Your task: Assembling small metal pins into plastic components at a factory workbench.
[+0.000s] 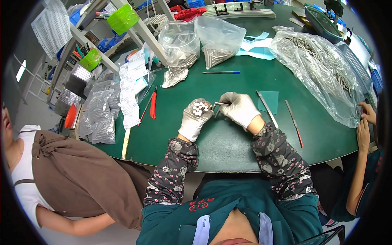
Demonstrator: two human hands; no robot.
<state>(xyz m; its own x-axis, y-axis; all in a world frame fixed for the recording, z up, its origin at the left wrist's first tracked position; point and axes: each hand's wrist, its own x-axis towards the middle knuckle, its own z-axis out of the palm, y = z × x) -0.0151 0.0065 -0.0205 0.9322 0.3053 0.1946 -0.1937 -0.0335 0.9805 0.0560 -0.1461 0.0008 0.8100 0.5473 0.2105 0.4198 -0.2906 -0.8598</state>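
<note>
My left hand [194,119], in a white work glove, is closed round a bundle of metal pins [200,108]; their round ends face up and look bright white. My right hand [239,109], gloved the same way, pinches a short metal pin [221,104] close to the fingertips of the left. Another slim grey piece shows between the two hands, and I cannot make out which one holds it. Both hands are just above the green table [228,151]. To the right of my right hand lie a flat metal file [267,109] and a red-handled file [294,123].
Clear bags of metal pins stand at the back [218,57] and lie at the right [314,73]. A blue pen [221,72], a red-handled cutter [153,105] and bagged parts [102,110] lie farther left. A person stands at the left; another person's hands [363,126] touch the right-hand bag.
</note>
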